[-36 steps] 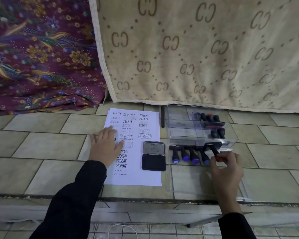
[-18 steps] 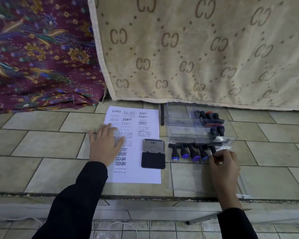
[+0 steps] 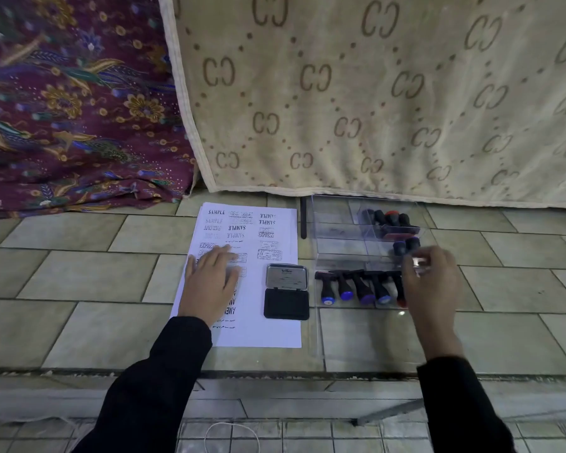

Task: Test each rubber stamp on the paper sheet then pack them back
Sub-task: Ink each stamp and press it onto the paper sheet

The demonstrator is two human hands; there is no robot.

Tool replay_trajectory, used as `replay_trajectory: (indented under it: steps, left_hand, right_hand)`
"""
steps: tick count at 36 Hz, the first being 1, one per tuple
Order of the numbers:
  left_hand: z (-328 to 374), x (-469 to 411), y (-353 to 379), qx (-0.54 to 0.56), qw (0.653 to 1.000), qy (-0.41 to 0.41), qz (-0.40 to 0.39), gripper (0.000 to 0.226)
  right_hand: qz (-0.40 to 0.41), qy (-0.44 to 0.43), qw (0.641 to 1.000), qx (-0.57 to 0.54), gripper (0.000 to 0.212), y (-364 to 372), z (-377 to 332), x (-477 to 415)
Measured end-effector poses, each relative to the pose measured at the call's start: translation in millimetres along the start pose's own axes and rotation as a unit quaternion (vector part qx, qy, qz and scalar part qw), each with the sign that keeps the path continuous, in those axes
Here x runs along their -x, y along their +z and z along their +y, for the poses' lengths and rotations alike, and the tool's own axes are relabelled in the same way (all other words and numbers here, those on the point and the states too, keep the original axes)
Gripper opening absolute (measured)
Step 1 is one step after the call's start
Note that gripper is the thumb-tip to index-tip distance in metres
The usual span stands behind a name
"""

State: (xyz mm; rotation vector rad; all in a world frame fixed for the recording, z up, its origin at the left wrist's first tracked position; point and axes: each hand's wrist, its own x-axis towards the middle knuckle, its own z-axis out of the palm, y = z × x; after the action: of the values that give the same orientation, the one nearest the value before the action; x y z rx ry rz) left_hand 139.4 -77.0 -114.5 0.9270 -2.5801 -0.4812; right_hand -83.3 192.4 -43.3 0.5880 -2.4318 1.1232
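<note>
My left hand (image 3: 209, 286) lies flat on the white paper sheet (image 3: 275, 331), which carries several stamped words. An open black ink pad (image 3: 286, 291) sits at the sheet's right edge. To its right, several black-handled rubber stamps (image 3: 353, 286) lie in a row on a clear plastic lid; the rightmost, red-tipped one (image 3: 400, 300) is partly hidden by my right hand (image 3: 433, 286). That hand hovers blurred, its fingers loosely curled and empty, close to two dark stamps (image 3: 406, 246) in the clear box (image 3: 340, 223). More stamps (image 3: 386, 219) stand in the box's back compartment.
A beige patterned blanket (image 3: 373, 93) and a purple floral cloth (image 3: 62, 109) hang behind the tiled ledge (image 3: 79, 282). A thin black stick (image 3: 304, 220) lies between paper and box. The ledge drops off at its front edge (image 3: 275, 374).
My right hand laid the red-tipped stamp at the right end of the row, let go of it, and rose toward the two stamps in the box. My left hand stayed on the paper.
</note>
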Motion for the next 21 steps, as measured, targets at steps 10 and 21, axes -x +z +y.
replay_trajectory:
  steps: [10, 21]
  left_hand:
    - [2, 1, -2, 0.001, 1.0, -0.001, 0.001, 0.035]
    - [4, 4, -5, 0.04, 0.999, 0.003, 0.002, 0.028]
  right_hand:
    - [-0.23, 0.013, 0.949, 0.216, 0.02, 49, -1, -83]
    - [-0.265, 0.038, 0.92, 0.286, 0.029, 61, 9, -88]
